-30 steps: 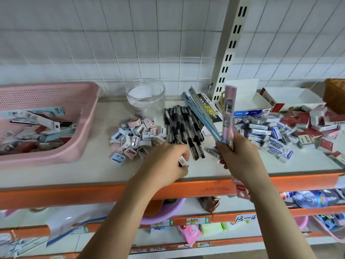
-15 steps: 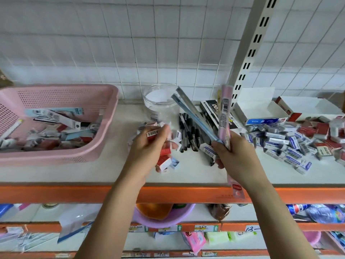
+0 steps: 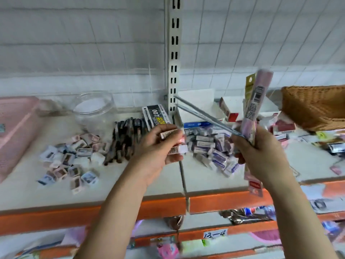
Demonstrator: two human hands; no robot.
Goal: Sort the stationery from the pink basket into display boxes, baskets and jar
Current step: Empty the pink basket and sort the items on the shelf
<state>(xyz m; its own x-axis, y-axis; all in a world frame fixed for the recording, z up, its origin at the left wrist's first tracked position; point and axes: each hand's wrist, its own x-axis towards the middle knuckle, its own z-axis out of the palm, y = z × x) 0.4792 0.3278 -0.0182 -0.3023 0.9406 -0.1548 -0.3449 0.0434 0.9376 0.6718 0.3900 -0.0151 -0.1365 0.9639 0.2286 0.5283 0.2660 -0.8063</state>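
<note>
Pink long packs [image 3: 252, 109] gripped upright in right hand [image 3: 261, 156]; left hand [image 3: 158, 152] pinches small boxes [image 3: 175, 144].
Both hands over shelf [image 3: 130, 184]. Pink basket [image 3: 13, 131] far left, jar [image 3: 93, 109] behind pens [image 3: 125, 139].

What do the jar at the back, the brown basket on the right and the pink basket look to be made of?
Jar: clear, glossy plastic or glass; the tiles show through it. Brown basket: woven wicker or rattan, matte, with a visible weave. Pink basket: moulded plastic, seemingly perforated, though blurred.
</note>
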